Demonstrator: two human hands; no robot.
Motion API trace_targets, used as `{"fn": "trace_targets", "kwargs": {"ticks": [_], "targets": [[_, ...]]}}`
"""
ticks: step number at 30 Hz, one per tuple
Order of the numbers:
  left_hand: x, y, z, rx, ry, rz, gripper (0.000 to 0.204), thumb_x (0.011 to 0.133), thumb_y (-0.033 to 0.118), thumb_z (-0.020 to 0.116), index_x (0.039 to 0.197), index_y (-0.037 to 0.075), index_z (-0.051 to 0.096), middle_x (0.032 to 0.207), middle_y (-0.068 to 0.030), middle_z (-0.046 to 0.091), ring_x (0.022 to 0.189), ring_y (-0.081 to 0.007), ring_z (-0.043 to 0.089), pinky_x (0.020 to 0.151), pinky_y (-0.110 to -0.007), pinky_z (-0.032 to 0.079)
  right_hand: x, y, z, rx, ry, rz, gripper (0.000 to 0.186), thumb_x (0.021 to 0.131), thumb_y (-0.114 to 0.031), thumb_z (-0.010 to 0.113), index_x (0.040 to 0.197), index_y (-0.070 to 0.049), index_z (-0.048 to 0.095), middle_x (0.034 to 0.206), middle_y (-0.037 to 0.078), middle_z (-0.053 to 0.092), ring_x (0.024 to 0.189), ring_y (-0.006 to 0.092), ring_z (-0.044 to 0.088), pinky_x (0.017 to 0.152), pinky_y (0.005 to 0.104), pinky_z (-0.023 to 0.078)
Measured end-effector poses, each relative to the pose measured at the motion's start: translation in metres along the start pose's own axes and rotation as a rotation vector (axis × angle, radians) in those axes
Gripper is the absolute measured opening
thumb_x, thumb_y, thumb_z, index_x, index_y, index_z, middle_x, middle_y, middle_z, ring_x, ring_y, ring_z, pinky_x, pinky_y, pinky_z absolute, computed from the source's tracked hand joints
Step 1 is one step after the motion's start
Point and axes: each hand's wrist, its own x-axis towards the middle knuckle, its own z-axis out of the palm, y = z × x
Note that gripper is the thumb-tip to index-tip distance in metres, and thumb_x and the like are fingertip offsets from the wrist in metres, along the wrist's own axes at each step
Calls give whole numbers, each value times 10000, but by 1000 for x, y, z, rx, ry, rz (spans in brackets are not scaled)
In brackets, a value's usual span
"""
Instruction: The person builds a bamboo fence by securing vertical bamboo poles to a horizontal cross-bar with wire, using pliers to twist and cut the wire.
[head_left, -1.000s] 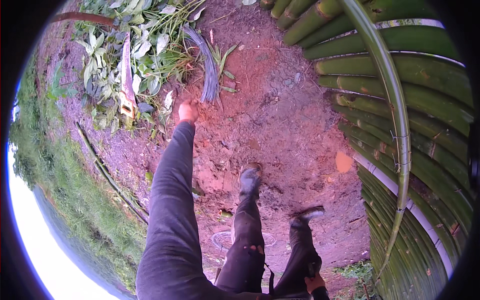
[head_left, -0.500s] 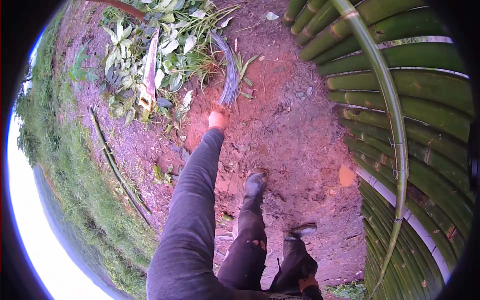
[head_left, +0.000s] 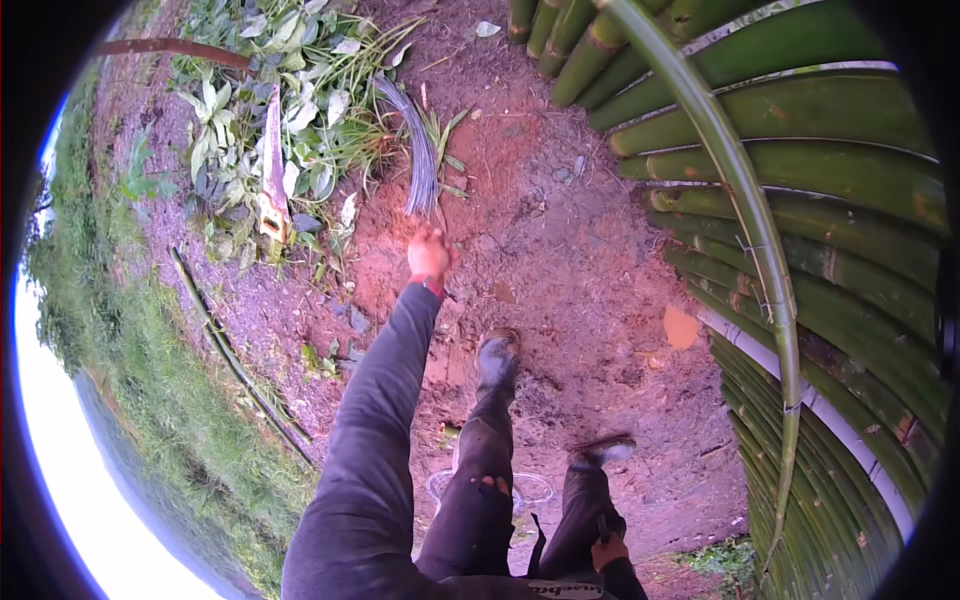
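My left hand (head_left: 428, 252) is closed, just below the lower end of a bundle of thin grey wires (head_left: 420, 150) on the reddish soil. Whether a single wire lies in its fingers is too fine to make out. By my thigh, low in the view, my right hand (head_left: 609, 551) is closed around a dark, slim thing (head_left: 602, 526) whose kind I cannot tell. Left of the bundle lies a handsaw (head_left: 272, 180) with a pale handle, its blade on cut leaves (head_left: 320, 110).
Green bamboo poles (head_left: 800, 210) form a slatted panel at right, with a split bamboo strip (head_left: 745, 180) wired across it. A pole (head_left: 230, 350) lies left, beside grass. A muddy puddle (head_left: 681, 327) sits near the panel. A wire coil (head_left: 535, 488) lies by my boots (head_left: 497, 362).
My left hand has drawn back from the end of the wire bundle and turned. The right hand shows more fully, with the dark thing in it. The whole view has shifted slightly.
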Motion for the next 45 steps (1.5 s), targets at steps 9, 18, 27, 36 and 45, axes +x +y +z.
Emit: {"fn": "trace_targets", "kwargs": {"ticks": [9, 18, 27, 36, 45], "targets": [[-451, 145, -70, 915, -961, 277, 201, 991, 183, 542, 1027, 40, 678, 925, -137, 699, 872, -278, 686, 792, -366, 526, -68, -129, -203, 152, 533, -900, 393, 860, -281, 642, 1168, -38, 622, 995, 215, 661, 957, 386, 628, 832, 464, 509], [-599, 211, 60, 1131, -1362, 519, 164, 968, 141, 594, 993, 24, 706, 975, -72, 715, 935, -168, 654, 852, -303, 503, -194, 75, -239, 447, 599, -924, 432, 889, -300, 637, 1241, -54, 594, 1069, 176, 638, 1087, 350, 584, 955, 446, 441], [-856, 196, 280, 1188, -1599, 1291, 120, 906, 155, 664, 943, 54, 720, 843, -64, 662, 819, -207, 632, 779, -341, 497, -249, 307, -189, 1218, 380, -974, 348, 956, -214, 605, 1253, -35, 578, 910, 60, 678, 767, 134, 621, 725, 289, 522], [-988, 121, 371, 767, -1441, 1834, 121, 901, 97, 657, 1013, 55, 671, 998, -78, 677, 1127, -312, 604, 1073, -438, 395, -265, 380, -179, 1902, 486, -919, 131, 951, -67, 574, 1062, -3, 603, 851, 40, 636, 717, 100, 575, 647, 260, 487], [-966, 51, 367, 631, -1666, 720, 398, 1030, 373, 502, 1234, 42, 591, 1148, -34, 636, 1086, -139, 580, 961, -282, 437, -245, 385, -190, 1613, 772, -945, 109, 936, -68, 595, 1030, -14, 606, 798, -10, 616, 672, 66, 570, 616, 243, 494]]}}
